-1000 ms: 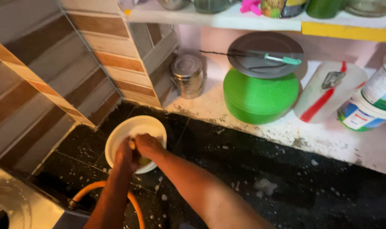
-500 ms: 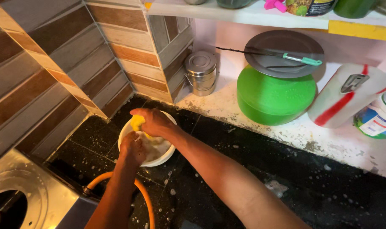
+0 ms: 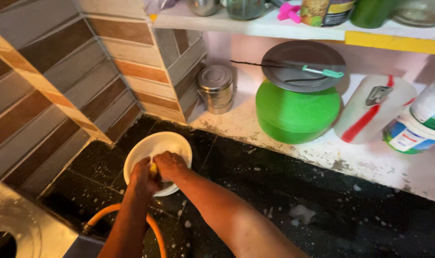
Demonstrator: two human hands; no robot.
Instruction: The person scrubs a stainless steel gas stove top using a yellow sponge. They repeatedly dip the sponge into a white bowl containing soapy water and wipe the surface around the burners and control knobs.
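I see both hands over the white bowl [image 3: 146, 148]: left hand [image 3: 142, 176] and right hand [image 3: 169, 165] pinching a yellow sponge [image 3: 153, 168]

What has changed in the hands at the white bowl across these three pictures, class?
The right hand, up on the far rim half a second ago, has come back beside the left hand, both closing over the yellow sponge. The white bowl, orange hose and green pot stayed put.

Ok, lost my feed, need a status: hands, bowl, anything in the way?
Both hands in the white bowl: left hand and right hand together on a yellow scrubber. Bowl on the wet black counter. Orange hose under the forearms.
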